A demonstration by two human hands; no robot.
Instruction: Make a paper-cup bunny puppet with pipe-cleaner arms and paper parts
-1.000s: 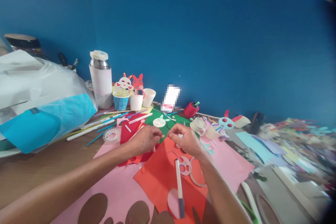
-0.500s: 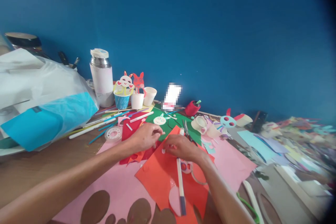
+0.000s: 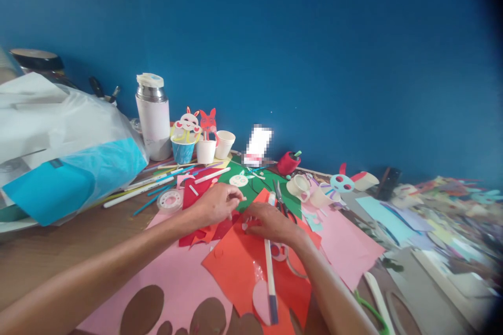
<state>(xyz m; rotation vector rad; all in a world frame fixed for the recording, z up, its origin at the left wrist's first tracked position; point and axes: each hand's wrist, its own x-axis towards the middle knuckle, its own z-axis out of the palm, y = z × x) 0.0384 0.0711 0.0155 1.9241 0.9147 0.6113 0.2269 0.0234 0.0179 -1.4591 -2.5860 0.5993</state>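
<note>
My left hand point(image 3: 222, 204) hovers above the red sheet point(image 3: 189, 200), thumb and fingers pinched together; a pale speck shows at the tips, too small to name. Over the top of the orange sheet point(image 3: 231, 254), my right hand point(image 3: 269, 220) has curled fingers, with a small whitish bit by the fingertips that I cannot make out. A white marker point(image 3: 270, 277) with a dark end lies below it on the orange sheet, beside a pink paper oval point(image 3: 261, 298). Beyond my hands, a white rabbit face cutout point(image 3: 239, 180) rests on green paper point(image 3: 257, 196), left of scissors point(image 3: 280, 198).
At left stand a flask point(image 3: 153, 120), a plastic bag point(image 3: 78, 115) and paper cups point(image 3: 206, 152) with animal cutouts. A tape roll point(image 3: 170, 200) lies near several pens. Pink paper point(image 3: 176, 277) with cut holes covers the front. Paper scraps point(image 3: 448, 209) pile up at right.
Both hands stay almost in place. My right hand's fingers have shifted very slightly to the left; the view has barely moved.
</note>
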